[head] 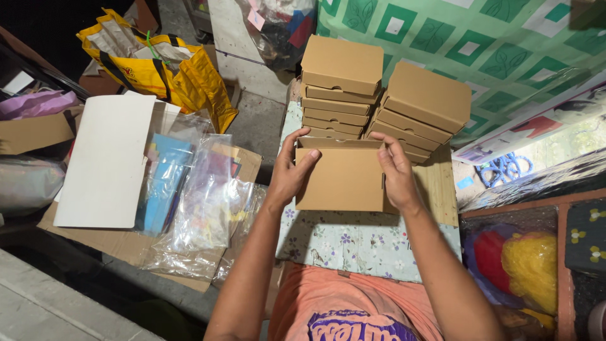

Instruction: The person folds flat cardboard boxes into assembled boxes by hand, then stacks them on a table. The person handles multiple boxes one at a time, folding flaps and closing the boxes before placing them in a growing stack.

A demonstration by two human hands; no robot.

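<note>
A flat brown cardboard box [344, 179] is held between both hands over a floral-cloth surface [360, 243]. My left hand [291, 173] grips its left edge, thumb up on the top flap. My right hand [396, 170] grips its right edge, fingers over the front. Just beyond it stand two stacks of folded brown boxes, the left stack [341, 88] taller and the right stack [423, 107] leaning slightly.
To the left lie clear plastic bags [202, 202] with coloured items on flat cardboard, a white board [107, 158], and a yellow shopping bag [164, 69]. A green patterned sheet [492, 44] hangs behind. A red and yellow bundle [517, 259] sits at right.
</note>
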